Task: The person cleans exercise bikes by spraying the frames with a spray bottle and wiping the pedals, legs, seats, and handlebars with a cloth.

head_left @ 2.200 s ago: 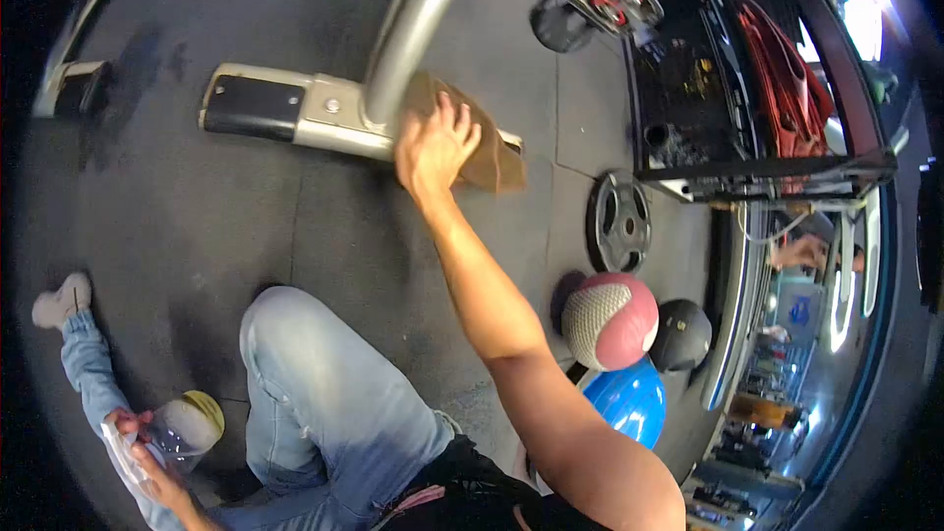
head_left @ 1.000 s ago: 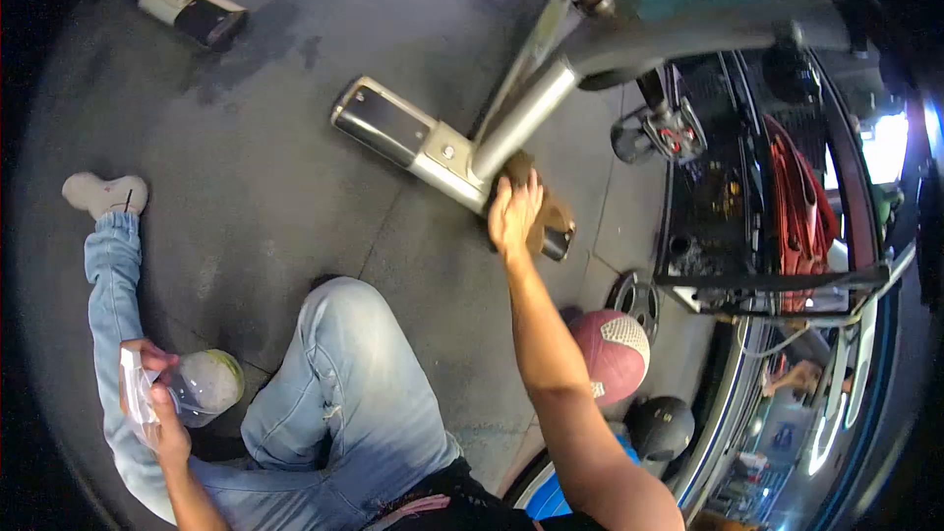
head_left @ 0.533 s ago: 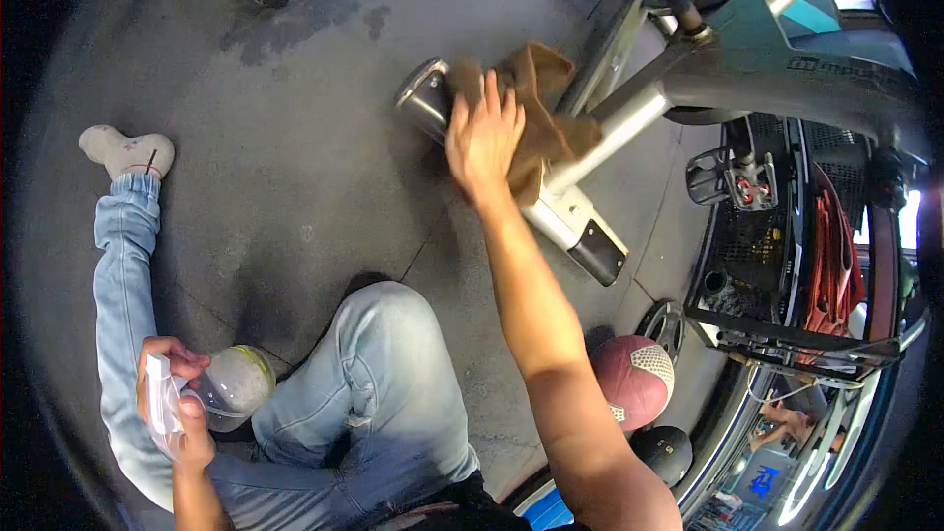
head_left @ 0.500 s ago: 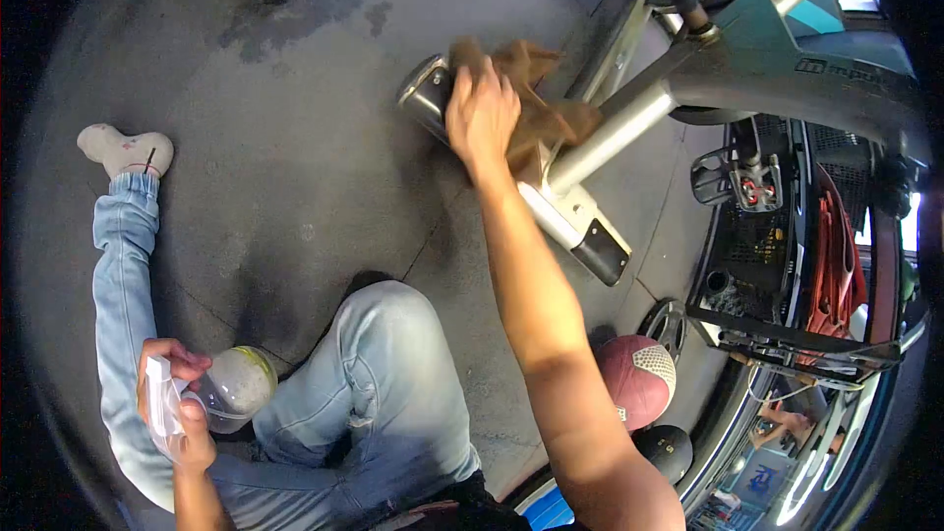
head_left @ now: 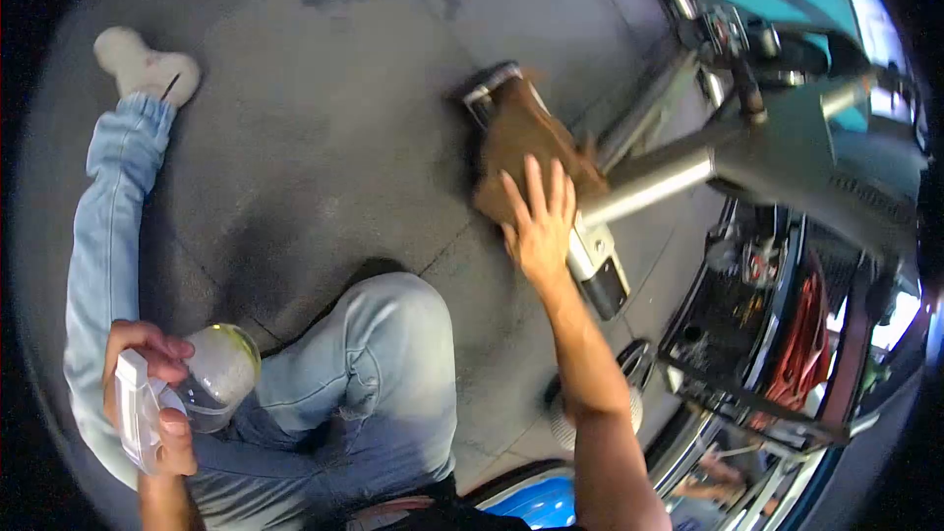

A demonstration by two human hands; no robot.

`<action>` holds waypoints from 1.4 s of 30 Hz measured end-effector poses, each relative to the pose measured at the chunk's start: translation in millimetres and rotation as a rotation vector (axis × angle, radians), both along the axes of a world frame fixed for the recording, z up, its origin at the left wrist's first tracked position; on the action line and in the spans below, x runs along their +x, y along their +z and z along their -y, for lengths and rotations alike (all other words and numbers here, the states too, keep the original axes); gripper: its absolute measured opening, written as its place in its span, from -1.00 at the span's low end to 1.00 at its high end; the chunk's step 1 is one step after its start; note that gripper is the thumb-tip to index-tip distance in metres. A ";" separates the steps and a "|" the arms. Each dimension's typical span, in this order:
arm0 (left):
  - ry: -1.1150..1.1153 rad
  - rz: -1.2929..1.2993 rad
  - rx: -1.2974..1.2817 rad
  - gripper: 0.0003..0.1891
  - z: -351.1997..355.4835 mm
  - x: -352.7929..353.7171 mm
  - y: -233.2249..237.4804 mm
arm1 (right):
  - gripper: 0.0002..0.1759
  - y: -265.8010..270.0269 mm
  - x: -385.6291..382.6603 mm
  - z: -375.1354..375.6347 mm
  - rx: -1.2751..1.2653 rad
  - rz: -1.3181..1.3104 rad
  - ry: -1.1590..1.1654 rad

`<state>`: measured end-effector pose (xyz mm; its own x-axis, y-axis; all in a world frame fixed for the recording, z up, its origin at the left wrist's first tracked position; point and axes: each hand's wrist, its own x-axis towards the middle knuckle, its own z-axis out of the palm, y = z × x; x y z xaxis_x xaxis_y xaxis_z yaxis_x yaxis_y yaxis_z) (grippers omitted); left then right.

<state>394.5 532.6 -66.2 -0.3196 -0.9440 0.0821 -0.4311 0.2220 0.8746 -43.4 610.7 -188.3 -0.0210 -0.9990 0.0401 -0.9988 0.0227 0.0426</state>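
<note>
My left hand (head_left: 152, 388) is wrapped round a clear spray bottle (head_left: 211, 379) with a white trigger head, held over my lap at the lower left. Fingers spread, my right hand (head_left: 540, 226) presses on a brown cloth (head_left: 531, 143). The cloth lies over the base bar of an exercise bike, whose capped end (head_left: 493, 84) sticks out beyond it. Beside the hand are the bike's silver tube (head_left: 654, 189) and the black-and-silver foot (head_left: 602, 280) of the base.
My bent knee (head_left: 398, 320) and outstretched leg (head_left: 113, 206) rest on the dark floor (head_left: 334, 138). A pedal (head_left: 726, 31) and the bike frame (head_left: 796, 152) are at the right. A blue ball (head_left: 539, 503) and a red bag (head_left: 801, 349) are lower right.
My right hand has shifted along the base bar toward the silver tube, its fingers now more spread. The cloth covers more of the bar. The head view has shifted too.
</note>
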 end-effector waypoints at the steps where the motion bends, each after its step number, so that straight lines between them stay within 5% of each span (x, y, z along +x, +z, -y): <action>1: -0.006 -0.021 0.015 -0.43 0.8 -0.1 0.5 | -0.17 -9.8 -1.8 -17.1 -0.016 -0.036 -0.051; 5: -0.092 -0.053 -0.028 -0.47 3.6 4.6 -2.4 | -0.14 -27.6 23.9 13.1 -0.202 -0.023 -0.237; 8: -0.147 -0.094 -0.051 -0.49 9.1 6.8 -5.5 | -0.13 -6.0 39.9 95.9 -0.122 -0.122 -0.067; 11: -0.156 -0.121 -0.002 -0.50 8.8 8.8 -8.1 | -0.58 0.4 18.1 158.4 -0.024 -0.190 0.062; 13: -0.140 -0.134 0.011 -0.53 7.5 12.9 -8.9 | -0.50 6.5 -4.7 194.3 0.117 -0.039 -0.181; 14: -0.132 -0.137 0.015 -0.53 8.4 14.9 -8.3 | -0.44 23.3 -8.1 221.2 0.431 0.022 -0.341; 15: -0.195 -0.116 -0.015 -0.55 12.1 16.6 -6.3 | -0.40 20.6 -27.0 232.5 0.419 0.398 -0.323; 17: -0.268 -0.091 -0.030 -0.57 17.8 20.5 1.4 | -0.43 7.6 -54.6 251.1 0.568 0.818 -0.684; 20: -0.206 -0.169 -0.067 -0.58 20.0 20.1 -0.3 | -0.39 9.6 -29.8 256.8 0.591 0.617 -0.606; 23: -0.259 -0.213 -0.074 -0.62 20.2 19.2 -0.9 | -0.53 11.2 -3.1 233.6 0.473 -0.168 -0.358; 25: -0.266 -0.215 -0.084 -0.65 18.4 19.5 2.3 | -0.56 7.0 20.3 192.2 0.307 -0.446 -0.080; 27: -0.266 -0.218 -0.094 -0.61 12.7 22.8 -0.1 | -0.57 6.6 27.7 156.4 0.035 -0.224 0.120; 29: -0.263 -0.228 -0.098 -0.56 11.7 24.2 0.9 | -0.44 12.5 47.6 116.1 0.073 -0.288 0.162; 32: -0.303 -0.259 -0.068 -0.66 15.5 21.2 5.7 | -0.20 -4.6 37.7 50.0 0.116 -0.319 0.062; 35: -0.353 -0.221 -0.035 -0.66 15.1 22.6 5.1 | -0.15 -13.0 23.1 28.0 -0.023 -0.261 -0.025; 38: -0.315 -0.204 -0.042 -0.61 8.9 22.3 -8.8 | -0.27 11.1 33.6 83.1 0.070 -0.132 -0.168; 40: -0.255 -0.107 -0.024 -0.53 0.2 21.8 -12.5 | -0.38 9.2 12.0 130.5 -0.104 -0.046 -0.105; 42: -0.152 -0.084 0.019 -0.50 -4.1 13.9 -11.1 | -0.37 11.0 -22.8 181.0 0.080 0.308 -0.340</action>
